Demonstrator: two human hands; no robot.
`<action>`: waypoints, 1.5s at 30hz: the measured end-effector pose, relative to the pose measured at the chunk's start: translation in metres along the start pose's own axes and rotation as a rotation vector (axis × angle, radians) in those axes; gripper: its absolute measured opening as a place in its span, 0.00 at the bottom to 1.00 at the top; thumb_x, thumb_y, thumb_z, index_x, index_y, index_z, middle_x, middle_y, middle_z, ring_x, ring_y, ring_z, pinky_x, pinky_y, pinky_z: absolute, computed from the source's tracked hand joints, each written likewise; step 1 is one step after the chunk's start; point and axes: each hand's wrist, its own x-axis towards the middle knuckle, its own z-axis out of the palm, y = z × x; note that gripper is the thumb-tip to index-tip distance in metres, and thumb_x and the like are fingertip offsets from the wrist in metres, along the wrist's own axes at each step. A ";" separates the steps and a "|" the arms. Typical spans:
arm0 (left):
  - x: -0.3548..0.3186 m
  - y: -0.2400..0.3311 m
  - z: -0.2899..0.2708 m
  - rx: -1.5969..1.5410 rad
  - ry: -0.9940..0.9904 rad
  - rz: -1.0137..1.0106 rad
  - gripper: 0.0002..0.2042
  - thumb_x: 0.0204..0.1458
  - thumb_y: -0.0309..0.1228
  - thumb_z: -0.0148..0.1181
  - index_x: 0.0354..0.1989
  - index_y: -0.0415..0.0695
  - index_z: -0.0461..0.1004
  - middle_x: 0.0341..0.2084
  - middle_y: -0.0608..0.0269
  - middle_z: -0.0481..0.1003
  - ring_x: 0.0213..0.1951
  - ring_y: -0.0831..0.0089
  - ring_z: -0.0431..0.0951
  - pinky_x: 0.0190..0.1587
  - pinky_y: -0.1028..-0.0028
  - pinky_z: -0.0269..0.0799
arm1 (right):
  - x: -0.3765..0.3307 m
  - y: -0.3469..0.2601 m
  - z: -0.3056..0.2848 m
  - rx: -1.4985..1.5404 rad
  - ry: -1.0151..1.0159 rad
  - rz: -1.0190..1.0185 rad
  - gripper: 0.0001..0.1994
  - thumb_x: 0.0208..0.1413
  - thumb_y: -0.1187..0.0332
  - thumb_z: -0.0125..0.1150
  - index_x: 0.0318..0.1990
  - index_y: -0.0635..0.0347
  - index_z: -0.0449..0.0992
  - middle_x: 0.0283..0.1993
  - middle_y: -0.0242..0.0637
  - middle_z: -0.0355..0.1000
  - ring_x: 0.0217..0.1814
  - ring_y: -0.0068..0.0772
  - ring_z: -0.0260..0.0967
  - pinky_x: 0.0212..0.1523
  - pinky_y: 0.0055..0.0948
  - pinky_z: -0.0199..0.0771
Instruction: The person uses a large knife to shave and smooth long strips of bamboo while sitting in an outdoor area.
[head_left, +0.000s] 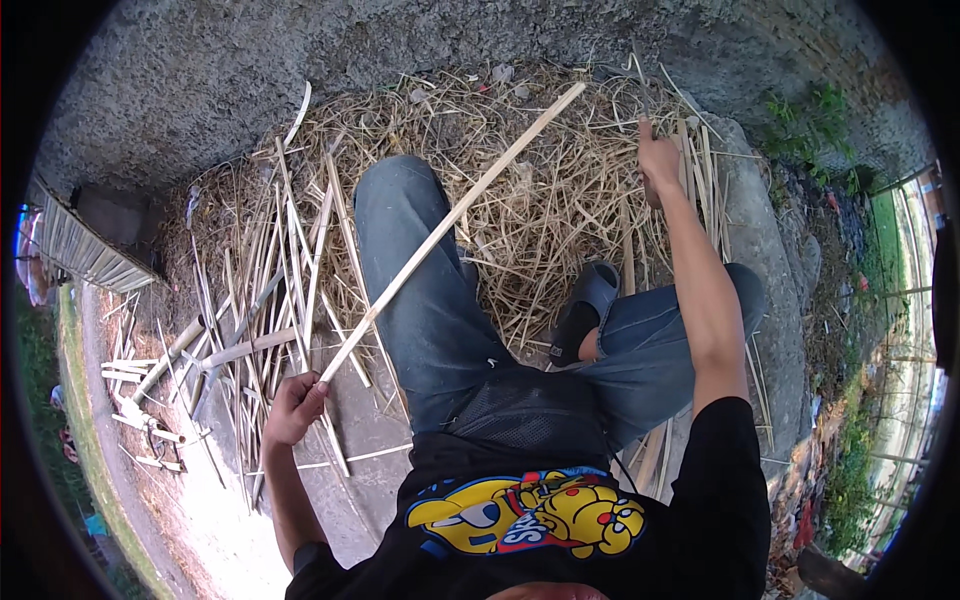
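Clenched, the left hand (295, 405) held a long bamboo strip (450, 225) slanting across the left knee. Right hand (657, 160) grasped thin strips (690, 165) in the shavings pile (540, 190), far side.

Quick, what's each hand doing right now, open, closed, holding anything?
Left hand: closed around the near end of a long bamboo strip.
Right hand: reaching into the pile of bamboo strips, fingers curled on some; exact hold unclear.

The strip's (450, 225) near end is buried in the left hand (295, 408). The right hand's (657, 160) fingertips sink among the slats (700, 170), so what it grips is unclear. One foot seems hidden behind the knee (395, 190).
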 end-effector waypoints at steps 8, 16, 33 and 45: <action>-0.001 -0.019 0.009 -0.030 0.020 -0.011 0.16 0.65 0.37 0.56 0.28 0.38 0.72 0.14 0.74 0.64 0.18 0.85 0.60 0.20 0.78 0.53 | -0.045 -0.026 -0.024 0.598 -0.097 -0.030 0.29 0.65 0.37 0.51 0.26 0.56 0.68 0.19 0.28 0.63 0.15 0.22 0.61 0.17 0.27 0.63; 0.015 -0.006 0.010 -0.016 -0.020 0.000 0.16 0.65 0.37 0.56 0.28 0.38 0.72 0.14 0.73 0.64 0.18 0.85 0.59 0.20 0.78 0.52 | -0.099 -0.043 0.009 0.224 -0.166 -0.514 0.31 0.65 0.39 0.52 0.25 0.61 0.72 0.17 0.33 0.65 0.15 0.30 0.62 0.18 0.32 0.61; 0.012 -0.089 -0.025 -0.292 -0.078 -0.103 0.16 0.65 0.37 0.57 0.25 0.42 0.70 0.13 0.75 0.61 0.15 0.86 0.55 0.18 0.79 0.46 | 0.059 0.076 -0.017 -0.350 0.295 -0.248 0.41 0.64 0.34 0.45 0.29 0.74 0.79 0.25 0.54 0.76 0.32 0.54 0.78 0.36 0.50 0.75; 0.014 -0.077 -0.014 -0.290 -0.069 -0.039 0.15 0.66 0.36 0.56 0.27 0.41 0.70 0.13 0.74 0.60 0.15 0.85 0.54 0.18 0.79 0.46 | -0.091 -0.065 -0.013 0.454 -0.199 -0.369 0.30 0.64 0.37 0.51 0.26 0.58 0.70 0.17 0.28 0.63 0.15 0.18 0.61 0.16 0.24 0.59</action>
